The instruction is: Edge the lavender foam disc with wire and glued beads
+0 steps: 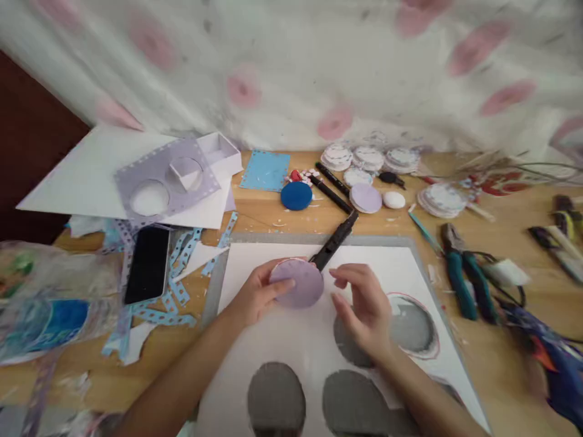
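My left hand (256, 294) is closed on a lilac paper disc (298, 283), thumb on top, just above a white sheet (296, 346) with round holes cut in it. My right hand (362, 309) hovers just right of the disc with its fingers loosely spread and curled, holding nothing. A black craft knife (334, 241) lies behind the disc, pointing away to the right. The sheet rests on a grey cutting mat (214, 291).
A black phone (148, 263) lies left among blue paper strips. Behind are a blue disc (296, 195), a lilac disc (365, 198), stacks of cut circles (368, 159), black pens and a lilac sheet with holes (166, 179). Teal pliers (460, 267) lie right.
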{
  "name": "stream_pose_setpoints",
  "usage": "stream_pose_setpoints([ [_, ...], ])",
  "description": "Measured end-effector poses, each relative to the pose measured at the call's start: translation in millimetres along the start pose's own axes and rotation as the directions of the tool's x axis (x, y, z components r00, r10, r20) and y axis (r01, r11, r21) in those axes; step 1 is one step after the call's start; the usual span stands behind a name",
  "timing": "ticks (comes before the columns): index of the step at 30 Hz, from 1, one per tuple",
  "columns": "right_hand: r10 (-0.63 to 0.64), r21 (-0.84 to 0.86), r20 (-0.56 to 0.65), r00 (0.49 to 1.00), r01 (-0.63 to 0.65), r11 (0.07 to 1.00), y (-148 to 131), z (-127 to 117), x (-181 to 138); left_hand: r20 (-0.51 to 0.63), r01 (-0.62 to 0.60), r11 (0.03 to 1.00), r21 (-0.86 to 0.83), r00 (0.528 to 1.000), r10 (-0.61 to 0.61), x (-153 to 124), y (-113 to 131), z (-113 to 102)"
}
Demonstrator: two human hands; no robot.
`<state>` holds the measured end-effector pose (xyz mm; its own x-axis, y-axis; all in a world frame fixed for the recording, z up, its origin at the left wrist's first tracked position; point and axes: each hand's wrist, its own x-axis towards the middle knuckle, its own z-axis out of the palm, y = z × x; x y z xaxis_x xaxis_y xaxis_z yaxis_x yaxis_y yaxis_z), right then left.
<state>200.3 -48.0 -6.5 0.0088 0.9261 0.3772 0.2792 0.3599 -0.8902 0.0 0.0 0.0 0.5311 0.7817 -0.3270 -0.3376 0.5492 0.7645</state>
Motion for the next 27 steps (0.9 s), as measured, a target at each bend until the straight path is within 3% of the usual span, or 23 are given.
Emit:
stream_pose_setpoints([
  [2,0.115,0.063,0.096,0.989,-0.121,0.991,0.5,4.5,4.5,-0.028,-0.072,0.991,0.113,0.997,0.076,-0.7,-1.8,-1.2],
  [5,0.184,0.11,0.173,0.968,-0.205,0.973,1.5,7.9,8.1,-0.005,-0.187,0.943,0.275,0.981,0.196,-1.3,-1.2,-4.0],
  [8,0.153,0.11,0.186,0.971,-0.175,0.978,2.5,6.7,7.9,0.046,-0.275,0.878,0.391,0.959,0.28,-2.5,3.2,-7.2],
  [12,0.085,0.091,0.211,0.974,-0.106,0.99,2.8,3.8,7.5,0.023,-0.312,0.791,0.526,0.935,0.354,-5.4,7.7,-8.7],
  [16,0.076,0.101,0.213,0.974,-0.1,0.99,3.0,3.4,7.7,0.036,-0.312,0.756,0.576,0.933,0.358,-6.6,8.7,-8.2],
  [21,0.124,0.12,0.225,0.966,-0.154,0.981,3.6,4.1,6.2,0.017,-0.277,0.793,0.542,0.947,0.319,-6.5,9.1,-6.9],
  [27,0.34,0.253,0.26,0.904,-0.403,0.879,-0.2,9.0,8.7,-0.147,-0.099,0.901,0.422,0.973,0.176,-2.8,1.7,-6.7],
])
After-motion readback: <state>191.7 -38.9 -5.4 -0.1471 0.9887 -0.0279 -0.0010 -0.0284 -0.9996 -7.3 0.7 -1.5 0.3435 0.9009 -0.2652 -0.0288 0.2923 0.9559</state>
